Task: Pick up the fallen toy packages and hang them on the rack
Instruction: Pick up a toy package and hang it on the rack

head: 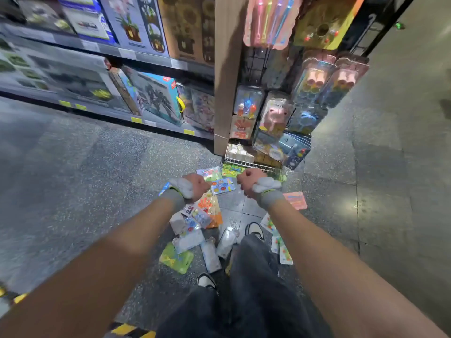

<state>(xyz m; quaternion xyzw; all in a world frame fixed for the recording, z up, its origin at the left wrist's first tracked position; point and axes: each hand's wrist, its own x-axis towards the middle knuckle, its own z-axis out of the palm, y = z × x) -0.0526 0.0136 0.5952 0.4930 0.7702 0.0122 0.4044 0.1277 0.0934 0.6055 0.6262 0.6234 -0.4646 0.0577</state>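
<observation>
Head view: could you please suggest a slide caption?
Left hand and right hand, both fisted and empty, above toy packages scattered on the floor before the rack.

Single head-worn view (wide-angle), facing steeply down, rack close ahead

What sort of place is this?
Most likely a toy shop aisle: boxed toy sets stand on shelves with price tags, packaged toys hang on a wire rack, and more toy packages lie scattered on the floor.
</observation>
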